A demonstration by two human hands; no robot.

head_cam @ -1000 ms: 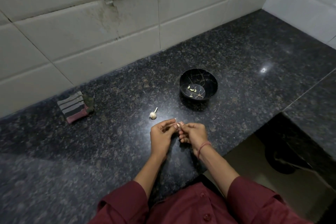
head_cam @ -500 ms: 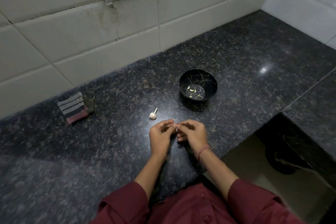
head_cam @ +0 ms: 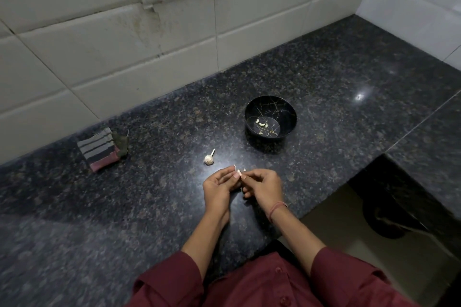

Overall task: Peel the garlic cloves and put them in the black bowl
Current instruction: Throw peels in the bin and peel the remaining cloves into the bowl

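lifted the left hand (head_cam: 219, 185) and right hand (head_cam: 265, 185) slightly toward the black bowl (head_cam: 284, 112), then lowered them back. kept pinching the garlic clove (head_cam: 238, 172) between the fingertips (head_cam: 236, 175), teasing another pale sliver of skin (head_cam: 244, 170) out beside it.

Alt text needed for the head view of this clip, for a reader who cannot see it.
A person's left hand and right hand together pinch a small garlic clove over a dark granite counter. Beyond them sit a garlic bulb and a black bowl holding a few peeled cloves; a folded striped cloth lies far left.
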